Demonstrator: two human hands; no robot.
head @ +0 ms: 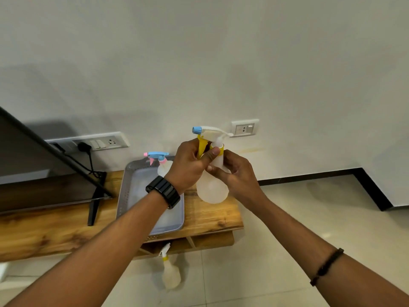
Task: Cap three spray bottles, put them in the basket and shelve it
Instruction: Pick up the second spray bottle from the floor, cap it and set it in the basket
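I hold a translucent spray bottle point(212, 188) up above the wooden shelf top. My left hand point(190, 167) grips its spray cap point(210, 132), white with a yellow trigger and a blue nozzle, at the collar. My right hand point(234, 173) clasps the bottle's neck just below. A second bottle point(162, 166) with a blue and pink cap stands at the far end of the grey perforated basket point(124, 191). A third bottle point(170, 272) with a yellow collar stands on the floor below the shelf.
The wooden TV unit point(210, 218) holds a television point(44, 173) on the left, with open cubbies point(199, 241) underneath. Wall sockets point(244, 128) and a plugged cable point(88, 156) sit behind. Tiled floor point(309, 218) spreads to the right.
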